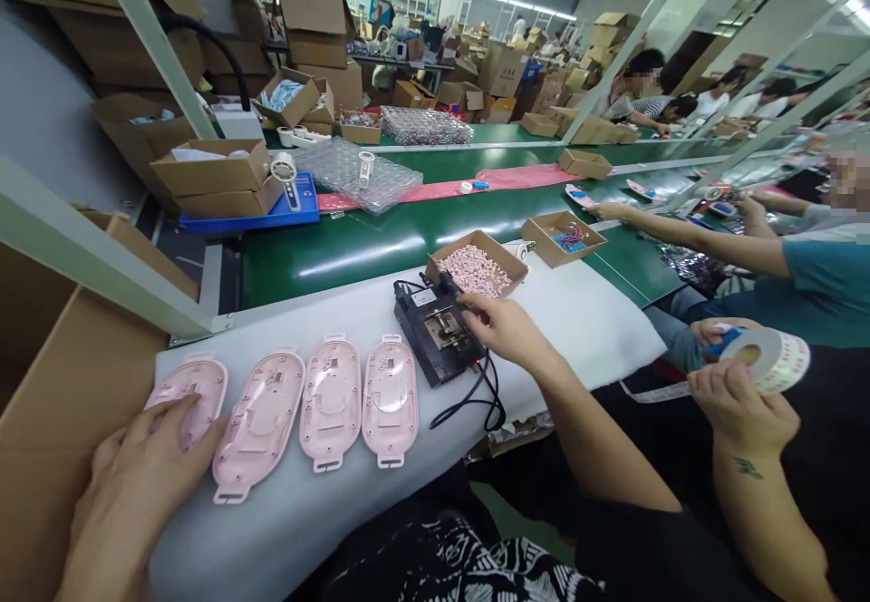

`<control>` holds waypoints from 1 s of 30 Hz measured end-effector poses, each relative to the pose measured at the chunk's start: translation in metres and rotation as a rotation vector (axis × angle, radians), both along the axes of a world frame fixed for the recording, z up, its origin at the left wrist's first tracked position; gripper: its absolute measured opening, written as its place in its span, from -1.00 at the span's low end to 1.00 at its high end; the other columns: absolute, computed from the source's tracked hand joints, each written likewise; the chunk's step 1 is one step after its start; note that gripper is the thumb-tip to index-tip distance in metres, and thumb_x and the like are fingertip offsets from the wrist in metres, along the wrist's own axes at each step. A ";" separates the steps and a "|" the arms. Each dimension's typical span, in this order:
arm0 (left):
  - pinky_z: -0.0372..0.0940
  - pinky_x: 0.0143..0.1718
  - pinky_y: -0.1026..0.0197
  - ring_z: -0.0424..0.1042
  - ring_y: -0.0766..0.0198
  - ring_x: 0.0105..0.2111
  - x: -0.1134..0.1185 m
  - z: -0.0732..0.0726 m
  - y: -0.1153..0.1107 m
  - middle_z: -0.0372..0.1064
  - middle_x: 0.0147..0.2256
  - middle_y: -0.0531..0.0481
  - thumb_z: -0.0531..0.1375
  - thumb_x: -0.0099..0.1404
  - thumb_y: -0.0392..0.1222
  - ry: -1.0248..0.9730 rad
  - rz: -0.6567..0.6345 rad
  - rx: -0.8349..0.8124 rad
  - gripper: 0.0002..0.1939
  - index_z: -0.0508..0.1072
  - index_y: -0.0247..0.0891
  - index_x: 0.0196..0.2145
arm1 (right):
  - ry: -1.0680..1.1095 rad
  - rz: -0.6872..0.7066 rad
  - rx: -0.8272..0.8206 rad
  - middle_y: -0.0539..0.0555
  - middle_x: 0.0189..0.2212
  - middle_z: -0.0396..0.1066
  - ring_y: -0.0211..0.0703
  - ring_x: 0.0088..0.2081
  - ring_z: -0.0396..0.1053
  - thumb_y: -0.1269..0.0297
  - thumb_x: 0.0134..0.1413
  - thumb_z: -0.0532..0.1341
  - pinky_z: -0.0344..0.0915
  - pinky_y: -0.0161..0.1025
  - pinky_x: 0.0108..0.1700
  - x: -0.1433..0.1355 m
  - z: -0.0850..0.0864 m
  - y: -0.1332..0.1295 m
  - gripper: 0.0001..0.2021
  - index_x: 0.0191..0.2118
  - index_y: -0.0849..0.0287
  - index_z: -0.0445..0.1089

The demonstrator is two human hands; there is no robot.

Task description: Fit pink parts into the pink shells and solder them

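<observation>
With the clock centred on the black device [418,325] and twelve at the top of the view, the right hand [507,334] is at three o'clock, its thumb and forefinger close together at the device's edge; whether they pinch anything, I cannot tell. The left hand [140,470] is at eight o'clock, loosely spread, fingers resting on the leftmost pink shell [212,383]. Three more pink shells [331,402] run from there to seven o'clock, lying flat on the bench [571,307]. A carton of small pink parts [499,253] is just beside the device at one o'clock, and a carton of wires [581,255] at two. Farther out at three, a co-worker holds a label roll [783,362].
</observation>
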State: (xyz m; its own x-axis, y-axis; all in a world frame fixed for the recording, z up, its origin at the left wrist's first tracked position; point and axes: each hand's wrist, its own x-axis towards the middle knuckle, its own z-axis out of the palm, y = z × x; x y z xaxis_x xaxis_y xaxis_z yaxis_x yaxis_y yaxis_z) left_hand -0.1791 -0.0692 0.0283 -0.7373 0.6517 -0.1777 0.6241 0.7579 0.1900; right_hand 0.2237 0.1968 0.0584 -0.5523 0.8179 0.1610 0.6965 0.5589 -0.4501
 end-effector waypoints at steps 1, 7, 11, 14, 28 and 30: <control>0.10 0.26 -0.37 0.10 -0.28 0.29 0.007 0.005 0.002 0.09 0.36 0.00 0.05 0.23 0.42 0.025 -0.018 0.004 -0.24 0.24 0.04 0.27 | -0.034 0.015 0.014 0.08 -0.29 0.60 -0.13 -0.36 0.49 0.24 0.27 0.14 0.38 -0.19 -0.21 0.007 -0.003 0.003 -0.67 0.07 0.12 0.49; 0.21 0.22 -0.20 0.11 -0.27 0.29 0.060 -0.005 0.021 -0.10 0.38 -0.28 0.01 0.26 0.35 0.057 -0.136 0.065 -0.18 0.25 -0.23 0.30 | -0.160 0.149 0.142 0.18 -0.01 0.54 0.01 -0.03 0.49 0.21 0.38 0.06 0.40 -0.02 0.07 0.033 -0.035 0.012 -0.65 0.12 0.15 0.47; 0.09 0.23 -0.35 0.02 -0.42 0.31 0.079 -0.011 0.029 -0.20 0.37 -0.42 -0.05 0.30 0.36 0.053 -0.160 -0.098 -0.13 0.09 -0.25 0.39 | -0.085 0.119 0.306 0.20 0.05 0.49 0.07 0.05 0.42 0.22 0.37 0.10 0.36 0.09 0.11 0.031 -0.026 -0.008 -0.71 0.04 0.15 0.50; 0.17 0.17 -0.30 0.10 -0.38 0.26 0.079 -0.003 0.032 -0.07 0.33 -0.39 -0.04 0.28 0.39 -0.014 -0.167 -0.178 -0.11 0.05 -0.18 0.40 | 0.114 0.187 0.317 0.17 0.00 0.51 0.03 0.04 0.41 0.33 0.31 0.15 0.37 0.08 0.10 0.014 -0.013 -0.049 -0.76 0.02 0.12 0.47; 0.30 0.07 -0.27 0.23 -0.35 0.19 0.141 0.008 0.072 0.07 0.26 -0.44 0.04 0.32 0.23 0.016 -0.288 -0.070 -0.17 0.07 -0.26 0.40 | 0.010 0.483 0.109 0.13 0.32 0.26 -0.06 0.29 0.25 0.42 0.37 0.03 0.19 0.02 0.32 -0.055 -0.092 -0.153 -0.55 0.32 0.11 0.19; 0.26 0.11 -0.32 0.18 -0.40 0.22 0.143 0.000 0.072 0.02 0.28 -0.47 0.00 0.35 0.24 -0.033 -0.289 -0.037 -0.18 0.05 -0.29 0.41 | 0.104 0.443 0.145 0.14 0.29 0.30 -0.07 0.28 0.26 0.44 0.36 0.01 0.19 0.00 0.30 -0.055 -0.088 -0.152 -0.53 0.32 0.14 0.19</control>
State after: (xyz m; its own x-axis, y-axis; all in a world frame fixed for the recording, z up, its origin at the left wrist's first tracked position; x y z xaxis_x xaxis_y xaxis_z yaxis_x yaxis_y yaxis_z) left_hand -0.0359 0.0029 0.0283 -0.5155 0.8266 -0.2258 0.8090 0.5563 0.1896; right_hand 0.1691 0.0451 -0.0295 -0.8178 0.4724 0.3286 0.3325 0.8540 -0.4002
